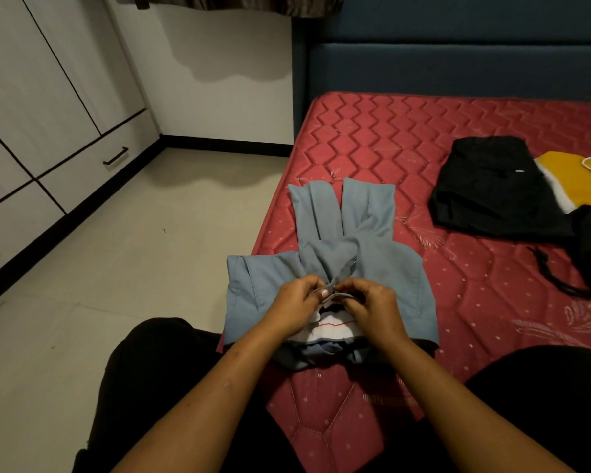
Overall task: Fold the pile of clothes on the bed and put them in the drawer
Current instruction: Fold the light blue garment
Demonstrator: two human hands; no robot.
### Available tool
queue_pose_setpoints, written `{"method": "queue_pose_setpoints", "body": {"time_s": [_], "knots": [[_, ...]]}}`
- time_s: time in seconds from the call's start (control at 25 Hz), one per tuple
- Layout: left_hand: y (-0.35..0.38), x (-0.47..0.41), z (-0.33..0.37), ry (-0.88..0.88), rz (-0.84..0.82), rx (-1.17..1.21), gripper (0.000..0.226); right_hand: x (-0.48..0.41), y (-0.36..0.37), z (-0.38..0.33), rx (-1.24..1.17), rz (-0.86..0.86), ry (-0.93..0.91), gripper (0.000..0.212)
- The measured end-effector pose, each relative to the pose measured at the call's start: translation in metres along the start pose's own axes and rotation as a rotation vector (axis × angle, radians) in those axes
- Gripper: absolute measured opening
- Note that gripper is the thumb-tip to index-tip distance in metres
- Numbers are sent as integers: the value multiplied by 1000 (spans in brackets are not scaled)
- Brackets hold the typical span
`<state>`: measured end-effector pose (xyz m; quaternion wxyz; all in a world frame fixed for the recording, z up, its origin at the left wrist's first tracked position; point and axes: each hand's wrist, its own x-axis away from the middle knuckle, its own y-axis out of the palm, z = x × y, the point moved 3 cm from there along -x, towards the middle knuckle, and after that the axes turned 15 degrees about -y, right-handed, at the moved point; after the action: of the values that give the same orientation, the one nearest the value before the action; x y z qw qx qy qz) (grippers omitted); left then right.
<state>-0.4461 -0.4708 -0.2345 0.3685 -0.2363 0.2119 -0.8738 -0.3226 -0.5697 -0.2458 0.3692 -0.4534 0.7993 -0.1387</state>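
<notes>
A pair of grey-blue trousers (372,268) lies on the red mattress (492,302) near its left edge, legs pointing towards the headboard, waistband close to me with white lining showing. My left hand (296,302) and my right hand (372,302) meet at the middle of the waistband, each pinching the fabric at the fly. A folded black garment (492,196) and a yellow-and-white garment (574,182) lie to the right on the mattress. A drawer with a black handle (116,156) is in the white wardrobe at left.
More dark clothing with a black cord (553,271) lies at the right edge. The blue headboard (458,63) stands behind the mattress. Tiled floor (116,250) runs between the bed and the wardrobe (31,97). My legs in black rest at the bed's near corner.
</notes>
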Motion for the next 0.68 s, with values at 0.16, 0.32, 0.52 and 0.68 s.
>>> {"method": "queue_pose_setpoints", "body": {"time_s": [0.16, 0.32, 0.52, 0.68], "knots": [[2, 3, -2, 97, 44, -116, 8, 0, -4, -2, -5, -37, -26, 16], [2, 4, -5, 202, 89, -251, 19, -1, -6, -3, -28, -56, -46, 15], [1, 3, -9, 160, 29, -211, 19, 0, -6, 1, -76, -36, 22, 16], [-2, 2, -9, 122, -40, -135, 11, 1, -3, 2, -78, -44, 19, 18]]}}
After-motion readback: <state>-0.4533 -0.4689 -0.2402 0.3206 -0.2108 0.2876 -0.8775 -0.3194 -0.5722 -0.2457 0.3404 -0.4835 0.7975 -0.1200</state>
